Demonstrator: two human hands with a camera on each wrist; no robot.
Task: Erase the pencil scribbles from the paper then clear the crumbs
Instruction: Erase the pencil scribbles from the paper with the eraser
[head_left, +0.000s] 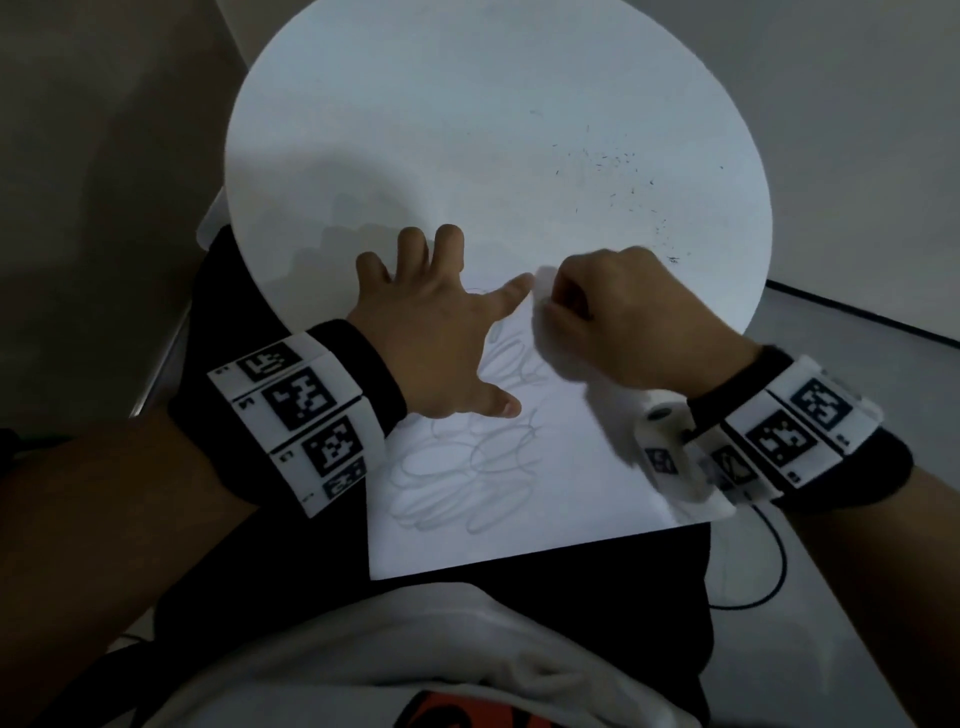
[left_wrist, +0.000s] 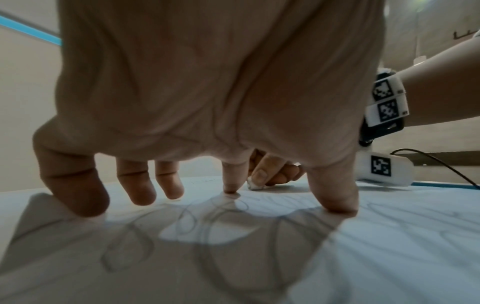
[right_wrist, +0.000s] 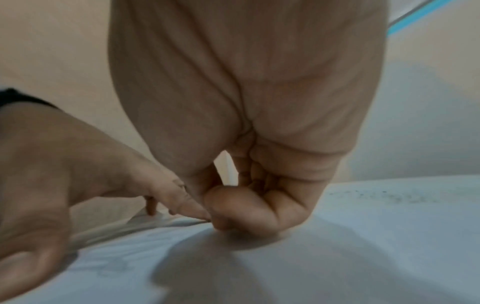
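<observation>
A white sheet of paper (head_left: 571, 499) with grey looping pencil scribbles (head_left: 467, 467) lies on a round white table (head_left: 415, 130), its near edge hanging over my lap. My left hand (head_left: 441, 332) presses the paper flat with its fingers spread; the fingertips (left_wrist: 337, 205) touch the sheet. Just right of the left forefinger, my right hand (head_left: 613, 306) is curled and pinches a small white eraser (left_wrist: 253, 185) against the paper. In the right wrist view the eraser is hidden by the curled fingers (right_wrist: 233, 209). Dark eraser crumbs (head_left: 618, 166) lie scattered on the table's far right.
A black cable (head_left: 769, 561) hangs off the right wrist device beside the table. My white shirt and dark lap fill the near side. A dark strip runs along the floor at right. The table's far and left parts hold nothing.
</observation>
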